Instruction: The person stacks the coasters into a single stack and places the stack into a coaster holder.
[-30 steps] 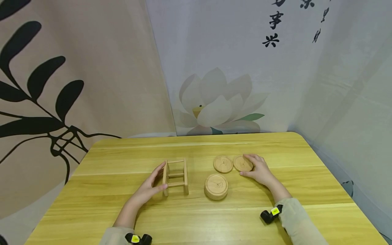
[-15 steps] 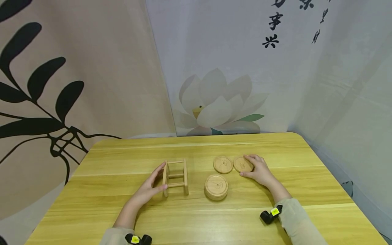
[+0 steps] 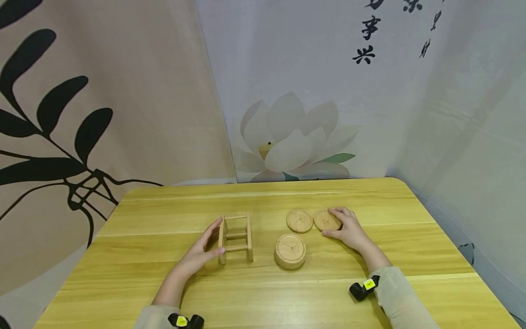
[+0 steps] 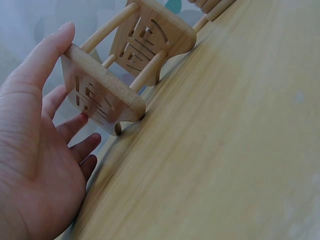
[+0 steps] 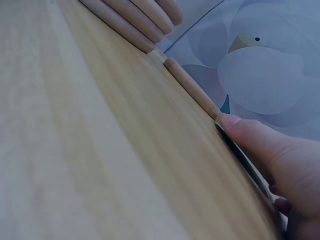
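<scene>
My left hand holds the left side panel of a small wooden coaster holder with rod crossbars. The left wrist view shows the thumb at one end of that panel and fingertips against its cut-out outer face. At the right, my right hand grips a round wooden coaster by its edge, between thumb and fingers. That coaster lies flat or nearly so beside a second coaster. Nearer to me stands a stack of several coasters, the top one engraved with a leaf line drawing.
Everything stands on a light wooden table with rounded far corners. A printed curtain with a lotus and characters hangs behind it. A small camera is strapped to the right wrist, another camera to the left.
The right hand and the coaster it grips have shifted very slightly to the right. The left hand, the holder and the stack stay where they were.
</scene>
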Motion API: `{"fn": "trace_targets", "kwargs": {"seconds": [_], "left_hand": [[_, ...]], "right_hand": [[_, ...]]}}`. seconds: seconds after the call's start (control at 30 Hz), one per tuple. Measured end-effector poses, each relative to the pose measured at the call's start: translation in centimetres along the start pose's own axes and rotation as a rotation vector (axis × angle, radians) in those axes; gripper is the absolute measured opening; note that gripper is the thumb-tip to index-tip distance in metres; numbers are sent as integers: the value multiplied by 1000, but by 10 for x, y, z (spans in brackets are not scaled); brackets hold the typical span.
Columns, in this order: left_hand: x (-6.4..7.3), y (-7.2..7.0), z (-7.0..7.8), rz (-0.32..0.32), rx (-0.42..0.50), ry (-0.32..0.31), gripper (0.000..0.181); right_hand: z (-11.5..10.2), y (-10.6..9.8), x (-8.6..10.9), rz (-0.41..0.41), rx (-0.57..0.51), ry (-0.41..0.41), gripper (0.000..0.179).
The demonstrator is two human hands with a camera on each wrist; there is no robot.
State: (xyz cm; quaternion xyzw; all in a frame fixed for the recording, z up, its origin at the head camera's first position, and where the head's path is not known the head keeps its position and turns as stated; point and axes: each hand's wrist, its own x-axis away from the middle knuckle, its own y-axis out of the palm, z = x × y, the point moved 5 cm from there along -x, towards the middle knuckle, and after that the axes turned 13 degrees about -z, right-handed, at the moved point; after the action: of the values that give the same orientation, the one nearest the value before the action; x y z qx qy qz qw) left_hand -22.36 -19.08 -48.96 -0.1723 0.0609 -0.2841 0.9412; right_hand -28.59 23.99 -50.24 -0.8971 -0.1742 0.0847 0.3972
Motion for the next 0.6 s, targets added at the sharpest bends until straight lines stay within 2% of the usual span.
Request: {"fn": "trace_targets", "kwargs": {"seconds": [0.6], "left_hand": [[0, 0, 1, -8, 8, 5, 77]], "right_hand": [[-4, -2, 5, 21, -29, 9, 83]]}}
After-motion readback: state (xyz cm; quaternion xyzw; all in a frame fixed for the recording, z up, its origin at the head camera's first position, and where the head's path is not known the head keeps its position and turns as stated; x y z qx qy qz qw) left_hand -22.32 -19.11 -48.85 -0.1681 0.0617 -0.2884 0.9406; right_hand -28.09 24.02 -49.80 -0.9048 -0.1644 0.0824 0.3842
